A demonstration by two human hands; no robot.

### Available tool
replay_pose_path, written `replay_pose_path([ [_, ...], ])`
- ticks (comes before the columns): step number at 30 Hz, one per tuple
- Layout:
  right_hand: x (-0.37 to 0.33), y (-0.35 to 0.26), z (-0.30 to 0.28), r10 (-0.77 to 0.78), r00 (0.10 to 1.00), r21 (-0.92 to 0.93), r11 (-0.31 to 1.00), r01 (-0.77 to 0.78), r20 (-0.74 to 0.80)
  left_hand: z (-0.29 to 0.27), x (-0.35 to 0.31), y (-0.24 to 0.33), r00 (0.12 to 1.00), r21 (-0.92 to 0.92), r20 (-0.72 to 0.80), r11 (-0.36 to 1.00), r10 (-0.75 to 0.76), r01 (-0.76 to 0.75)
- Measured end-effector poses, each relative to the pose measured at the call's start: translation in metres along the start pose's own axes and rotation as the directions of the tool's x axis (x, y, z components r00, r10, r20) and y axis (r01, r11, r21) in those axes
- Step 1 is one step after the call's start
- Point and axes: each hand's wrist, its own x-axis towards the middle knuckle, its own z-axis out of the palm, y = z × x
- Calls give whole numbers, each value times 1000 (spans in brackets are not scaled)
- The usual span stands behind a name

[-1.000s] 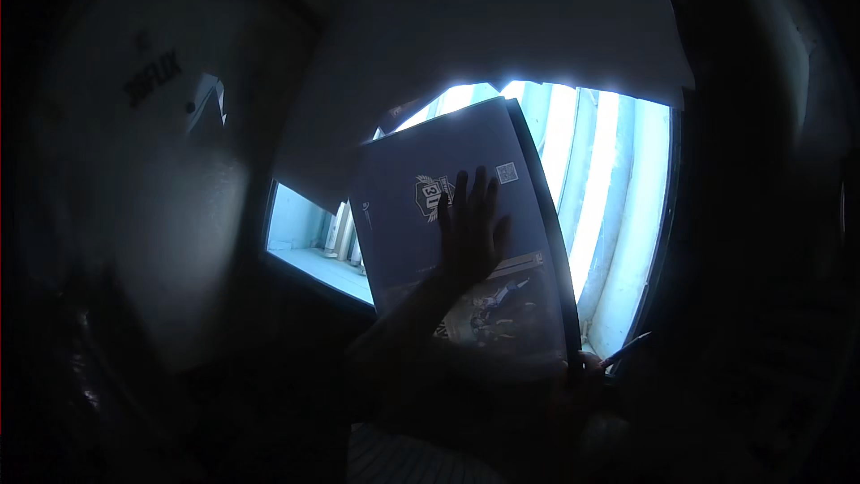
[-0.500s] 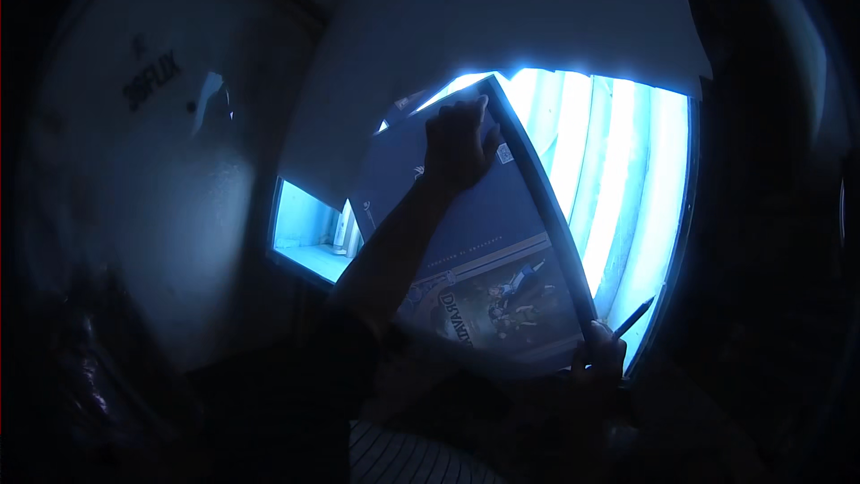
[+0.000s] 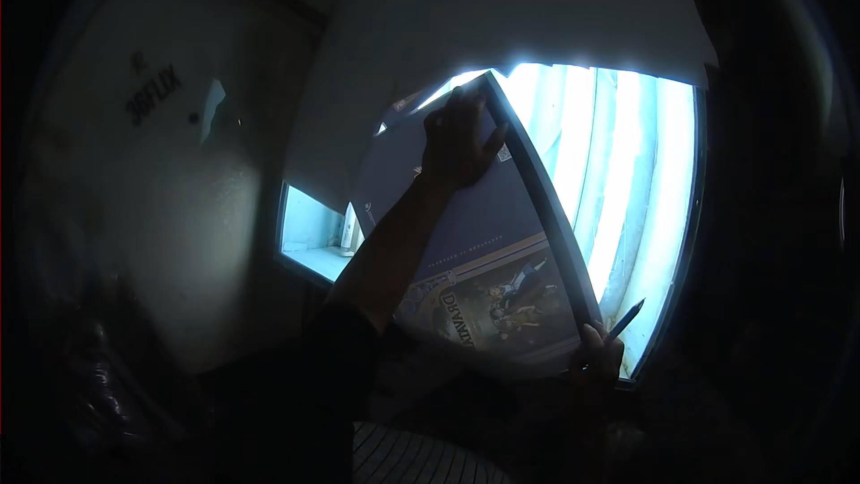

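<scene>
A flat blue printed panel (image 3: 448,215) with a picture at its near end and a thick dark right edge lies tilted across a glowing light box (image 3: 667,215). At its far corner my left hand (image 3: 457,145) grips the edge, fingers curled over it and thumb apart on the printed face. My right hand (image 3: 600,351) is closed at the panel's near right corner, thumb against the dark edge. Out of this hand points a slim dark pen-like tool (image 3: 625,319); its exact kind is too dim to tell. The fingers beneath are mostly in shadow.
Bright tubes (image 3: 618,152) run lengthwise inside the box. A large pale sheet (image 3: 537,9) covers its far part and hangs down the left side. To the left stands a pale surface (image 3: 179,215) with dark lettering. Striped cloth (image 3: 421,455) shows at the bottom; surroundings are dark.
Both hands keep their places on the panel. The pen-like tool has tipped slightly to the left. The picture has turned from bluish to more neutral in tone.
</scene>
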Motion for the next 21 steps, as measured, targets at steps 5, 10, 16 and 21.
replay_pose_path([
  [5, 0, 3, 2, 11, 1000, 32, 999, -11, -4, 3, 1, -2, 999, -11, -23, 999, 37, -37],
  [10, 1, -1, 1, 2, 999, 39, 999, -1, -33, 3, 0, -2, 997, 43, -52, 998, 56, -54],
  [16, -5, 1, 5, -8, 997, 29, 1000, 10, -71, 5, -5, -2, 996, 70, -65, 995, 69, -64],
  [21, -27, 13, -14, 76, 989, -24, 996, -80, -129, 24, 3, 8, 968, 105, -161, 978, 193, -178],
])
